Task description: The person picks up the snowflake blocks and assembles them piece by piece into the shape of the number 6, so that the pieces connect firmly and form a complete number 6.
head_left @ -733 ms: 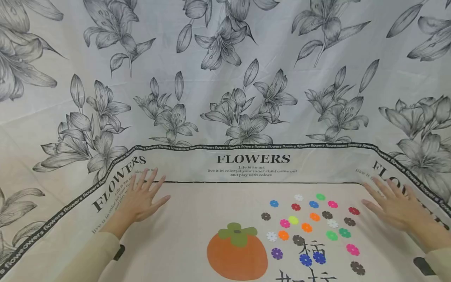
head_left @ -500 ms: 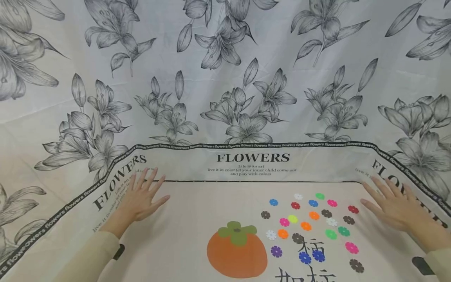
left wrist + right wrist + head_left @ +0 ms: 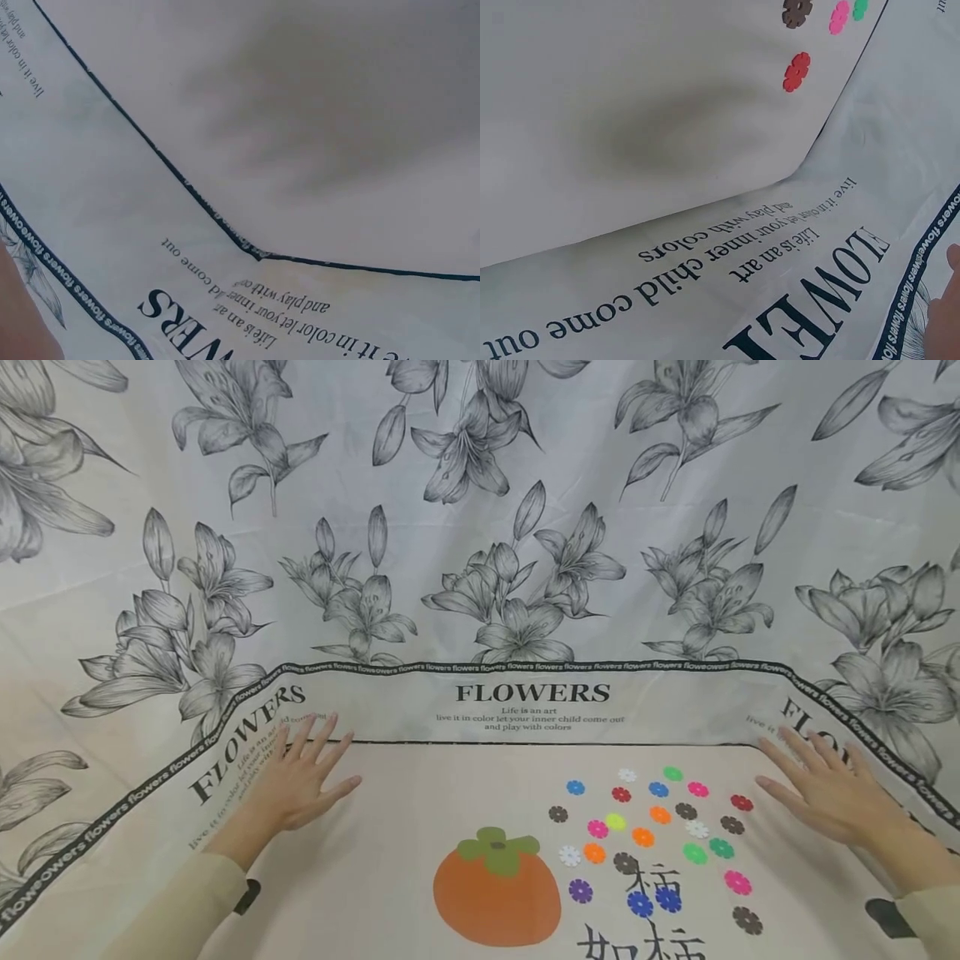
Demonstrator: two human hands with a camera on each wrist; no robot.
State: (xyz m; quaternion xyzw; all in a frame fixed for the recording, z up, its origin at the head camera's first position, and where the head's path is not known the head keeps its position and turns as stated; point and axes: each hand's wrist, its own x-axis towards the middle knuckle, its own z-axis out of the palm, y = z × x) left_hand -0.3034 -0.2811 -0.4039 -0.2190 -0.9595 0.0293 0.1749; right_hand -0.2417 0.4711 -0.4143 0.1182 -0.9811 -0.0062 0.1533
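Observation:
My left hand point(image 3: 303, 781) is held out over the left side of the table with its fingers straight and spread, holding nothing. Opposite it, my right hand point(image 3: 828, 793) has the same spread pose and is also bare of any object. Several flower-shaped plastic discs lie scattered nearest the right hand, among them a red disc point(image 3: 742, 802), a pink disc point(image 3: 738, 882), a teal disc point(image 3: 722, 848) and a brown disc point(image 3: 747, 920). Dark shadows fall on the pale surface in both wrist views, and skin shows at the lower corners there.
The pale tabletop point(image 3: 360, 877) carries a printed orange persimmon point(image 3: 497, 897) and black characters point(image 3: 652, 883). A white cloth border with FLOWERS lettering point(image 3: 533, 693) runs round its far and side edges. Behind it hangs a lily-patterned curtain point(image 3: 517, 560). A dark object point(image 3: 890, 918) sits by the right sleeve.
The head view has shifted slightly, so the discs and the persimmon appear a little further left and higher. Both hands keep their spread pose, and the discs lie as before.

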